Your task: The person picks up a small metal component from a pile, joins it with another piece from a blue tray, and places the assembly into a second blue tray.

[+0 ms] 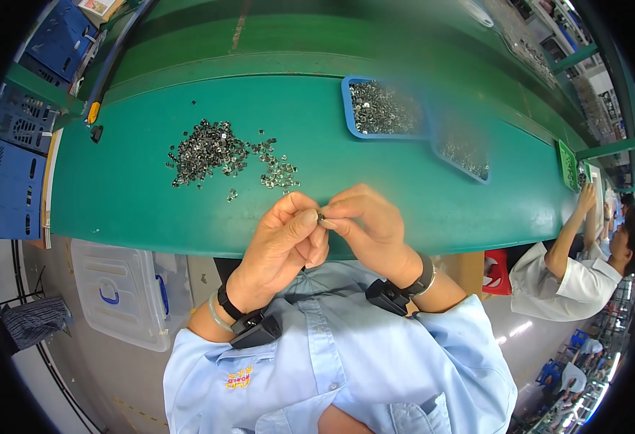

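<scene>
1. Progress: I judge the work partway; one small dark metal piece (321, 217) is in hand, near the green table's (122, 202) front edge.
2. Outstanding: a loose heap of small metal parts (209, 153) and two blue trays (347, 112) of parts; which are finished, I cannot tell.
3. Pose: left hand (282, 237) and right hand (369, 220) meet, thumbs and forefingers pinching the piece between them.
</scene>
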The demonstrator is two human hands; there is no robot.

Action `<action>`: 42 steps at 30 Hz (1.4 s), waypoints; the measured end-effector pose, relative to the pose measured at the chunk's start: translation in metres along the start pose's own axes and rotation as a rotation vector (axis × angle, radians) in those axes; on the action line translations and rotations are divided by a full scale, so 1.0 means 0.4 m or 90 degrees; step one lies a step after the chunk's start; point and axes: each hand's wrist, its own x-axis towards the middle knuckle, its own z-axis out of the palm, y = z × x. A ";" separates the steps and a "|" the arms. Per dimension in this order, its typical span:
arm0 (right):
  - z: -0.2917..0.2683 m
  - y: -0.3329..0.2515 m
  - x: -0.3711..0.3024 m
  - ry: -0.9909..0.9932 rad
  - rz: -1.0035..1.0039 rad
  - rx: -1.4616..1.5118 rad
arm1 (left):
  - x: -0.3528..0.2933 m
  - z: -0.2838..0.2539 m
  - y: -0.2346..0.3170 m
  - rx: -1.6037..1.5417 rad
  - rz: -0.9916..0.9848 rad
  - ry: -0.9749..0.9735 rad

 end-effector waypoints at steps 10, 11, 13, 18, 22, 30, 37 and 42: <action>-0.010 0.018 -0.001 -0.046 -0.074 -0.068 | -0.005 -0.006 0.023 0.100 -0.019 0.025; -0.011 0.019 -0.002 -0.045 -0.073 -0.068 | -0.005 -0.006 0.024 0.119 -0.023 0.035; -0.016 0.020 0.000 -0.056 -0.064 -0.058 | -0.004 -0.003 0.025 0.137 -0.027 0.044; -0.020 0.014 0.004 -0.046 0.034 -0.010 | -0.003 -0.004 0.020 0.112 -0.027 0.048; -0.093 0.051 0.049 0.001 -0.032 -0.203 | -0.008 -0.045 0.023 0.124 -0.029 0.080; -0.187 0.162 0.200 0.004 -0.009 -0.443 | -0.003 -0.101 0.028 0.050 -0.041 0.045; 0.045 0.141 0.303 -0.291 -0.074 -0.336 | -0.007 -0.137 0.025 -0.020 -0.046 -0.036; 0.111 0.223 0.343 -0.404 -0.154 -0.381 | -0.009 -0.138 0.025 -0.044 -0.055 -0.051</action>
